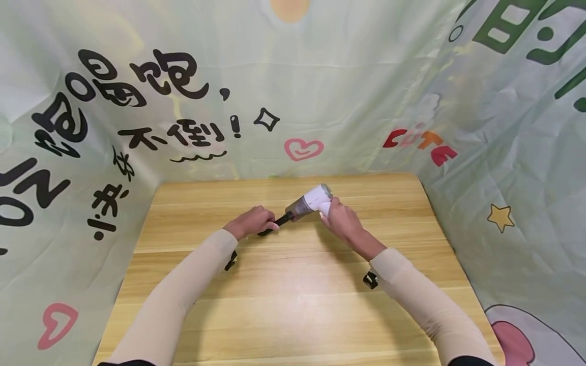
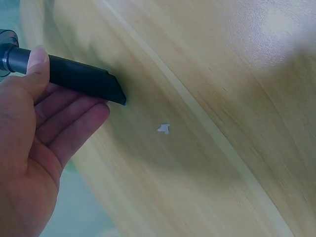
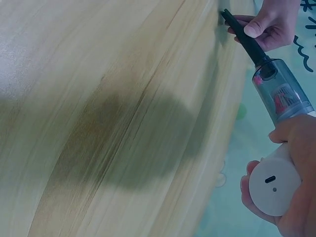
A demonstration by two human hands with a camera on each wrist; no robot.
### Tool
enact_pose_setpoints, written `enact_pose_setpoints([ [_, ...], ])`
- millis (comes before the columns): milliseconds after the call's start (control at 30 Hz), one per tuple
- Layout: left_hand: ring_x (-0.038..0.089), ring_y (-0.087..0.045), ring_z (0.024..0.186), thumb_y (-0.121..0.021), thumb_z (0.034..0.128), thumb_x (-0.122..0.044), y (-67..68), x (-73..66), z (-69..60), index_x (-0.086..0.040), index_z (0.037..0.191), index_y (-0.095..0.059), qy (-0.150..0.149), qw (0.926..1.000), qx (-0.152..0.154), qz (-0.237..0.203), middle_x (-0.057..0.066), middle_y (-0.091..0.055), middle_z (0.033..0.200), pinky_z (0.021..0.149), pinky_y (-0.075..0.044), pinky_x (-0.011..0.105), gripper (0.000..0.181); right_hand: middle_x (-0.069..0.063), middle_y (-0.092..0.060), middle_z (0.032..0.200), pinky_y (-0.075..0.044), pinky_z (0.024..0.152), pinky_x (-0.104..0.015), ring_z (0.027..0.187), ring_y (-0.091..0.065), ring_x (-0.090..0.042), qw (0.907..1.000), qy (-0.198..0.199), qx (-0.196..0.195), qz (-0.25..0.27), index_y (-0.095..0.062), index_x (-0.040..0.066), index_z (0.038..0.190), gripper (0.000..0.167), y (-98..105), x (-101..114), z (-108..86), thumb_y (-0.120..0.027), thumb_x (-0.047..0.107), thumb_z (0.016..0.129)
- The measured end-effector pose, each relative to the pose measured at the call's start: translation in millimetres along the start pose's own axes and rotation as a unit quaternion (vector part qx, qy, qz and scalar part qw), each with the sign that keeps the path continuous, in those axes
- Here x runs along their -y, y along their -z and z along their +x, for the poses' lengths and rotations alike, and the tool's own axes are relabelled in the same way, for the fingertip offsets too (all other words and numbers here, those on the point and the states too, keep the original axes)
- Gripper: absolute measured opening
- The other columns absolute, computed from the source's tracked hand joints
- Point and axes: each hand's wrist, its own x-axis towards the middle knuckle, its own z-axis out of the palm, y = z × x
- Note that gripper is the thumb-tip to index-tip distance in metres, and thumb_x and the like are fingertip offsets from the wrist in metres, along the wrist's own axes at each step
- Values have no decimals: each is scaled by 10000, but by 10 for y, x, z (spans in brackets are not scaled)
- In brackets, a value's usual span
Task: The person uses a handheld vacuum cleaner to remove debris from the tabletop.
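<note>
A white handheld vacuum cleaner (image 1: 316,198) with a clear dust cup (image 3: 280,91) is held above the wooden table. My right hand (image 1: 342,219) grips its white handle (image 3: 274,185), whose round end faces the right wrist camera. On the front of the vacuum sits a black crevice nozzle (image 2: 81,76) with a slanted tip. My left hand (image 1: 254,222) holds this nozzle, thumb on top and fingers beneath. In the left wrist view a small white scrap (image 2: 164,128) lies on the table, a little beyond the nozzle's tip and apart from it.
The wooden table (image 1: 293,305) spreads under both arms. Printed cloth walls (image 1: 348,101) stand along its back and sides. A small black device (image 1: 371,279) hangs at the right wrist, another black device (image 1: 231,261) at the left.
</note>
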Motion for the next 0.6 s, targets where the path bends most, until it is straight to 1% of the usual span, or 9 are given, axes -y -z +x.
enact_pose_setpoints([
  [200, 78, -442, 583, -652, 1033, -311, 1, 3, -30, -86, 909, -727, 147, 9999, 19, 26, -11, -608, 709, 663, -417, 249, 268, -218, -673, 783, -574, 516, -417, 604, -669, -335, 10000, 43, -52, -67, -541, -126, 1076, 486, -24, 21, 3, -739, 299, 947],
  [433, 89, -425, 578, -663, 1030, -303, 12, -1, -52, -106, 883, -716, 355, 9993, 47, -113, -15, -581, 693, 653, -407, 262, 252, -211, -671, 782, -573, 515, -417, 604, -671, -332, 10000, 29, -46, -45, -536, -120, 1073, 484, -37, 58, 9, -727, 308, 951],
  [600, 89, -398, 566, -661, 1030, -308, 28, 13, -77, -98, 866, -712, 390, 9992, 48, -111, -29, -537, 668, 651, -396, 263, 272, -207, -670, 778, -574, 511, -403, 597, -665, -323, 9999, 82, -55, -49, -542, -125, 1074, 480, -38, 88, 24, -727, 301, 952],
])
